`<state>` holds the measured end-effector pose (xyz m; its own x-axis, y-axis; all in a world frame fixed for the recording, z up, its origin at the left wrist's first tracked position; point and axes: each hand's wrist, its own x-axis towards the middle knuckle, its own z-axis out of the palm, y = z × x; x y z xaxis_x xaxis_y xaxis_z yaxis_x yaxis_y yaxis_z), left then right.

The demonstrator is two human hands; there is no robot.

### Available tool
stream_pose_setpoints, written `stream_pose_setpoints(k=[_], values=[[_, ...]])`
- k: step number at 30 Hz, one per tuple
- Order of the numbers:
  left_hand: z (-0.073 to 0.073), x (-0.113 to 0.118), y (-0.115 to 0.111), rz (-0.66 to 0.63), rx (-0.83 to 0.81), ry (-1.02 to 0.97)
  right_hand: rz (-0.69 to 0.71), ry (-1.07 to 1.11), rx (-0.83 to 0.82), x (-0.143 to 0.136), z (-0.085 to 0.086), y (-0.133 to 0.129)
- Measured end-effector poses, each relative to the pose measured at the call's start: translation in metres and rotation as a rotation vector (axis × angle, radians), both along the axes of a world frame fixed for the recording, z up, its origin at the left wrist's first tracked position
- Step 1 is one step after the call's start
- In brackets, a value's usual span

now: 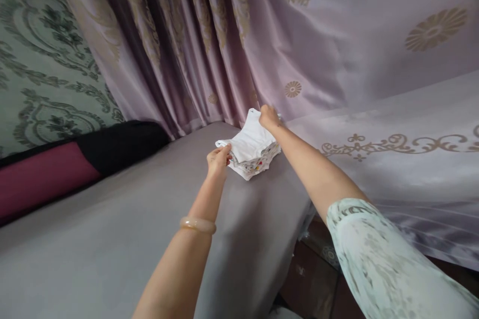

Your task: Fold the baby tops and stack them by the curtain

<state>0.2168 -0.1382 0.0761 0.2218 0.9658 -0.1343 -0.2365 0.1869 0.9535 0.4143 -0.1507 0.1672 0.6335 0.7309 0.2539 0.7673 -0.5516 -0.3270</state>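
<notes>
A small stack of folded clothes [258,164] lies at the far corner of the grey bed surface, with white and colour-spotted layers showing at its near edge. On top is a white garment [250,138], spread fairly flat, with narrow strap-like corners. My left hand [219,158] pinches its left corner between thumb and fingers. At the garment's far right edge, my right hand [269,117] is closed on the cloth, its fingertips partly hidden and slightly blurred. A pale bangle [197,225] circles my left wrist.
Mauve patterned curtains [224,35] hang right behind the stack and along the right side. A black and dark-pink padded item [48,174] lies against the green patterned wall [48,50] at left. The bed's edge drops to a dark tiled floor [310,279] at lower right.
</notes>
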Motion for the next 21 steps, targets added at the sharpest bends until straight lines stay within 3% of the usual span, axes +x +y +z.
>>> stream_pose_setpoints(k=[13,21], values=[[-0.04,0.023,0.004,0.028,-0.083,0.0,-0.007,-0.041,-0.012,0.008,-0.01,0.01],[-0.046,0.033,0.005,0.0,-0.165,-0.087,-0.028,-0.093,-0.017,0.007,-0.014,0.016]])
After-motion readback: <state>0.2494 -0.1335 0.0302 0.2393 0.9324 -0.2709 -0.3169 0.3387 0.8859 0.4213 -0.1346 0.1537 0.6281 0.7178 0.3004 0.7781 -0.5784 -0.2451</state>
